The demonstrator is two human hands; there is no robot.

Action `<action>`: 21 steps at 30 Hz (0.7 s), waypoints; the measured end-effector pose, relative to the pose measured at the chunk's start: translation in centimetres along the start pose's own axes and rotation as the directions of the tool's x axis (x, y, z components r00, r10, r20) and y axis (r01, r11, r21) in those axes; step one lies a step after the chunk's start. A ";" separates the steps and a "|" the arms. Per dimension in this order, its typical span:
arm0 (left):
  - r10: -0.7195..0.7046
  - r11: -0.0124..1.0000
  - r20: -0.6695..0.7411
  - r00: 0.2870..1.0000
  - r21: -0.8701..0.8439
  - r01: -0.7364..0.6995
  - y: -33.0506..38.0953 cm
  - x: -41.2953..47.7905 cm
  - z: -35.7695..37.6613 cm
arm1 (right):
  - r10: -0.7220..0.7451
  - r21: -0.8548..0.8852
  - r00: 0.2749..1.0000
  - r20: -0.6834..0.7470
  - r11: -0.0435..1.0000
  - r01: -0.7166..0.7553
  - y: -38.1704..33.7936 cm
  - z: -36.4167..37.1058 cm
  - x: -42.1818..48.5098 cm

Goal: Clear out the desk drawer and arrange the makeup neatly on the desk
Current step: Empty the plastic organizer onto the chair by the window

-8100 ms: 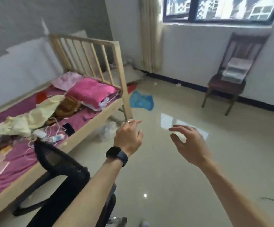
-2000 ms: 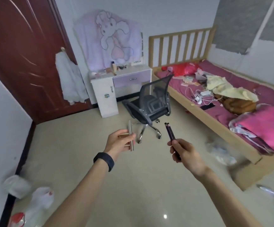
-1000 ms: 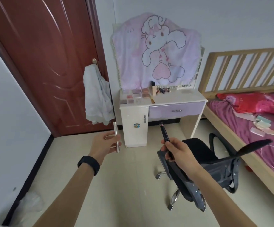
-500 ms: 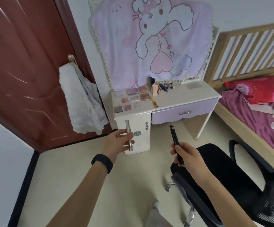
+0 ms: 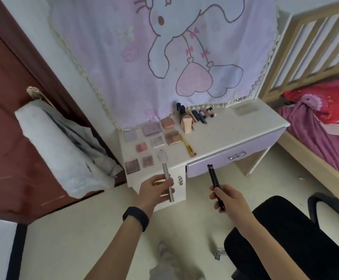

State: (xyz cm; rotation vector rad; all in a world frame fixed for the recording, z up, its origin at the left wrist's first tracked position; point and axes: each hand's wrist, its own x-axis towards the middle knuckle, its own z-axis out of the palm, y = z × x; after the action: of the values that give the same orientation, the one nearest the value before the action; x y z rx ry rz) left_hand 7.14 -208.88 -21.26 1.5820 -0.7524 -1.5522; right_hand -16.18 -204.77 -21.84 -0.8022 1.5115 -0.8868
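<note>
a: left hand [image 5: 154, 188] is up in front of the table [image 5: 235, 134], fingers [image 5: 158, 179] clenched round a slim silver tube [image 5: 167, 174]. the tube stands nearly upright, and its top end shows against the table's front edge, near the left corner.
b: and the right hand [image 5: 229, 199] has its fingers [image 5: 217, 196] grasping what looks like two dark pencils [image 5: 213, 178] pressed side by side. their tips point up at the lavender drawer [image 5: 245, 152] under the front edge.
a: on the table, small square palettes [image 5: 152, 142] sit in rows along the left side.
b: bottles and tubes [image 5: 197, 115] line the back edge near the middle, and a gold pen [image 5: 188, 147] lies slantwise, running toward the front edge.
a: black chair [image 5: 286, 239] is on the floor at lower right, just beside the right forearm.
</note>
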 end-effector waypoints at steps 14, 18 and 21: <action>-0.185 0.976 0.305 0.934 0.165 0.140 7.7 20.9 7.6 | 0.229 0.041 0.938 -0.261 0.973 -0.226 -1.8 -0.9 17.7; -0.233 0.967 0.286 0.929 0.167 0.192 7.9 25.3 10.0 | 0.188 -0.052 0.938 -0.290 0.976 -0.211 -3.9 -2.9 23.6; -0.250 0.962 0.257 0.934 0.178 0.208 8.0 28.4 12.3 | 0.161 -0.093 0.951 -0.265 0.977 -0.192 -5.1 -4.9 29.5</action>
State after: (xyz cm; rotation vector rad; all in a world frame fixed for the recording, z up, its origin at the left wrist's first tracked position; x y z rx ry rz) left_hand -1.98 -238.60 -28.88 1.6241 -0.8767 -1.9584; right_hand -24.36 -232.49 -31.09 -0.6410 1.8476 -0.7946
